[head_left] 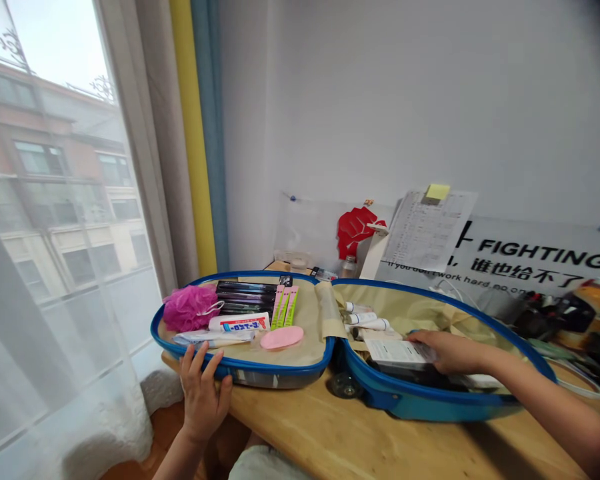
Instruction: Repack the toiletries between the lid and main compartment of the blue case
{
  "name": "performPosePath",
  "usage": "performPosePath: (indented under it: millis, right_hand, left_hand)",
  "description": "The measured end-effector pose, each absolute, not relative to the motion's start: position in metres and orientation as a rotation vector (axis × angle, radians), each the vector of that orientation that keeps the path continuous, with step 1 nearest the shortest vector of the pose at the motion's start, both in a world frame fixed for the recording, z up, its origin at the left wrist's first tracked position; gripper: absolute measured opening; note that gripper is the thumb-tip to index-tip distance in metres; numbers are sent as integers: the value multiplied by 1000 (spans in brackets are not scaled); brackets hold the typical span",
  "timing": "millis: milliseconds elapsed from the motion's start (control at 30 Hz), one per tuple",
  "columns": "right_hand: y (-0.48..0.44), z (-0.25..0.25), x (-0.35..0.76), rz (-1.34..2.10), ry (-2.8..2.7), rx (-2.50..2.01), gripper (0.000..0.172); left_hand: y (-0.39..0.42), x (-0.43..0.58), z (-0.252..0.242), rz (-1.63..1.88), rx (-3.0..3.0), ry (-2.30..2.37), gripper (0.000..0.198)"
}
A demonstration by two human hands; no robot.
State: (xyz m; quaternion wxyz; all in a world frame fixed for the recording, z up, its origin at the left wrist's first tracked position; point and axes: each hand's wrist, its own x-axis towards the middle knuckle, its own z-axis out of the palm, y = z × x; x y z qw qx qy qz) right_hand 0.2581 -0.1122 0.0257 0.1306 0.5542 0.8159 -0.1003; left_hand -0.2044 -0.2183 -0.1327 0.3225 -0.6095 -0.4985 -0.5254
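Observation:
An open blue suitcase [410,400] lies on a wooden table, its two halves spread side by side. My left hand [203,393] rests its spread fingers on the front rim of the left half, holding nothing. That half contains a pink bath puff [191,308], a toothpaste tube [240,323], a pink oval item [282,338], several dark slim packages [245,297] and pink-green sachets [285,307]. Inside the right half, my right hand [447,351] is closed at the edge of a white printed packet [396,351]. Several small white tubes [363,319] lie beside that packet.
A sheer curtain and window stand at the left. Behind the suitcase are a small clear bottle [349,267] and papers [427,230] clipped upright. An orange-labelled bottle [593,307], cables and dark items crowd the table's right end. A suitcase wheel [345,386] touches the tabletop [325,427].

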Motion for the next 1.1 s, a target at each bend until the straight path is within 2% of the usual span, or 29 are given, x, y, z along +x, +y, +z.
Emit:
performPosePath:
  millis: [267, 433, 533, 700, 1100]
  right_hand:
    - [-106, 27, 259, -345, 2363, 1565, 70]
    - [-93, 34, 239, -274, 2410, 1673, 55]
    - [-82, 34, 225, -204, 2439, 1752, 54]
    - [-67, 26, 212, -262, 2480, 1682, 43]
    - [-59, 26, 213, -132, 2539, 1608, 33]
  left_hand:
    - [-218, -204, -132, -1386, -1608, -1302, 55]
    - [-218, -205, -132, -1380, -1606, -1304, 55]
    - [-218, -206, -132, -1380, -1615, -1289, 55]
    - [-218, -205, -131, -1383, -1608, -1285, 55]
    - [-217, -205, -134, -1365, -1595, -1309, 53]
